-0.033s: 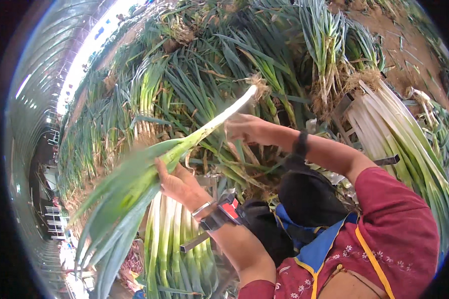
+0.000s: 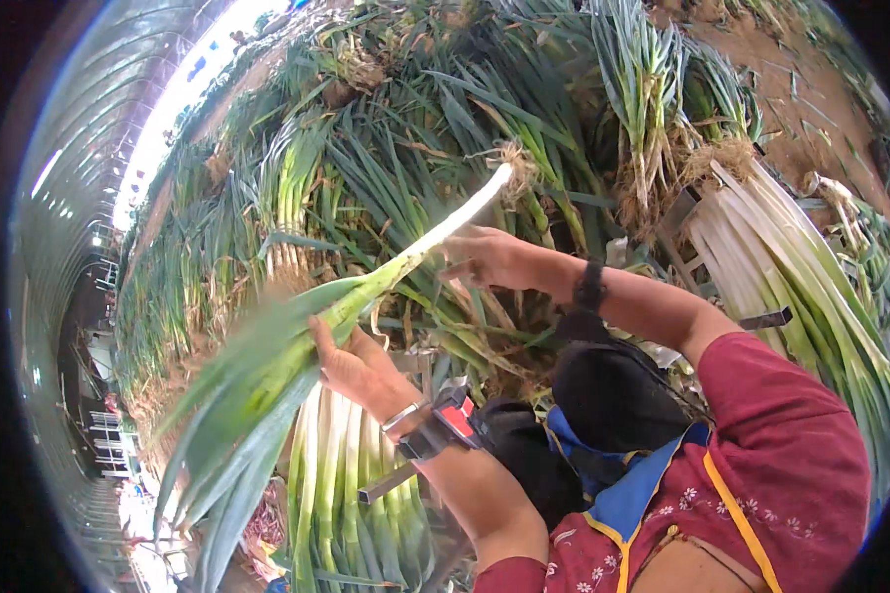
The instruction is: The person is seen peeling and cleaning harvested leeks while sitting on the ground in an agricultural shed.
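A long leek (image 2: 391, 272) slants across the middle of the view, its white stalk and hairy roots at the upper right and its green leaves hanging to the lower left. My left hand (image 2: 361, 371) is closed round the leek where the leaves begin to fan out. Alongside the white stalk is my right hand (image 2: 494, 259), fingers bent against its lower edge. What those fingertips pinch is hidden. A thin pale strip dangles from the leek between my hands.
Untrimmed leeks (image 2: 366, 148) lie heaped ahead. Cleaned leeks (image 2: 351, 474) rest in a metal-armed rack below my left forearm; another cleaned bundle (image 2: 752, 237) lies in a rack at the right. A black-clad knee (image 2: 613, 395) is close to my right arm.
The leek's leaf ends have swung slightly to the right and downward. My right wrist has shifted a little to the left; my left hand is nearly where it was.
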A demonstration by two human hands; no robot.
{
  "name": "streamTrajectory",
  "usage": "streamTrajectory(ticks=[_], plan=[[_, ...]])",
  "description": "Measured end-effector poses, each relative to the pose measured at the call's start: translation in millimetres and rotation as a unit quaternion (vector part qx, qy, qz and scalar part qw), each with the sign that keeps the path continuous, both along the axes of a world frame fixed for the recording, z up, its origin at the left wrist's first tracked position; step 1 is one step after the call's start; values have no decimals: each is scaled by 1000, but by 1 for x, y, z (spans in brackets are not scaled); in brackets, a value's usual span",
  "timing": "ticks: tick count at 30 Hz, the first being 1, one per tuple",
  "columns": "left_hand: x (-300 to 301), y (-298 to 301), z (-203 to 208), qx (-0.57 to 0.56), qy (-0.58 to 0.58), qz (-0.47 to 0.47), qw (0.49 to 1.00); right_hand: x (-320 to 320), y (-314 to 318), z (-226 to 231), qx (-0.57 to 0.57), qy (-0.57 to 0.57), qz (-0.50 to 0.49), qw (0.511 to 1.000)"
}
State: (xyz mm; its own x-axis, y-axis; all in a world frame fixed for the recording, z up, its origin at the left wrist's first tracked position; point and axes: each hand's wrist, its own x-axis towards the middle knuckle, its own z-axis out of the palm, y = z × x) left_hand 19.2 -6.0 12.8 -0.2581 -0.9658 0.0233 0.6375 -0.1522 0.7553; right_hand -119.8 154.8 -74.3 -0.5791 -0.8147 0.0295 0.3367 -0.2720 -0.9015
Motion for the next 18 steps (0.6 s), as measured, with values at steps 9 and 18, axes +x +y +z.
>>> streamTrajectory(ticks=[9, 18], plan=[[37, -15, -22, -301, -333, 49, 892, -1, -7, 32, -80, -162, -33, 983], [27, -11, 2, 63, -73, 92, 991, -103, 149, -25, -282, -389, -431, 764]])
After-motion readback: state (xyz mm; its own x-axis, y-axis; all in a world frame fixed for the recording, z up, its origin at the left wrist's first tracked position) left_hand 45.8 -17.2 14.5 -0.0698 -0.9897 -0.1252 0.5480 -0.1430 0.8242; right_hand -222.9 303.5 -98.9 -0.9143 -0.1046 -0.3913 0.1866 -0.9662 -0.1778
